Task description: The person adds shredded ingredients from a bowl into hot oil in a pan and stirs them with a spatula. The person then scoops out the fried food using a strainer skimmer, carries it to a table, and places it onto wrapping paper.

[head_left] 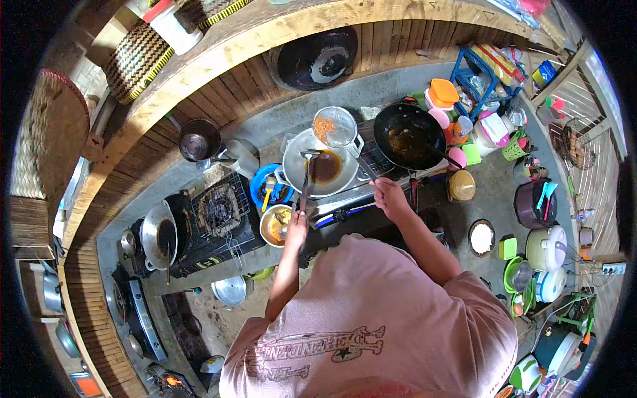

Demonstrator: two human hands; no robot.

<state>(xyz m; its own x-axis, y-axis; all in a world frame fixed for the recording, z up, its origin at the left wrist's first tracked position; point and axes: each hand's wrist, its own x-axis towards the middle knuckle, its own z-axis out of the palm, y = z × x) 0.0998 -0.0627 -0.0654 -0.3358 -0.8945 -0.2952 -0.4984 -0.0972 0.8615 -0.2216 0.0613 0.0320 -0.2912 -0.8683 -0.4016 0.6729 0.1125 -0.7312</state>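
Observation:
My left hand point(296, 230) is closed on the handle of a ladle point(306, 174), whose bowl rests in a wide metal pan point(297, 163) holding dark brown liquid. My right hand point(390, 198) grips the handle of a round strainer point(344, 126). Orange-brown bits point(324, 128) lie in the strainer, which is over the pan's far side. Just left of the pan is a blue basin point(256, 188) with a yellow-handled utensil. Beside my left hand a bowl point(267, 233) contains yellowish food and a spoon. A black wok point(428, 126) with some dark liquid sits on the stove at the right.
A charred grate point(223, 207) and another wok point(151, 232) are at the left. Lidded pots point(546, 247), a blue rack point(464, 66) and colourful containers point(443, 93) line the right side. A lidded pot point(229, 290) stands below the counter. A black wok point(295, 61) hangs on the wall.

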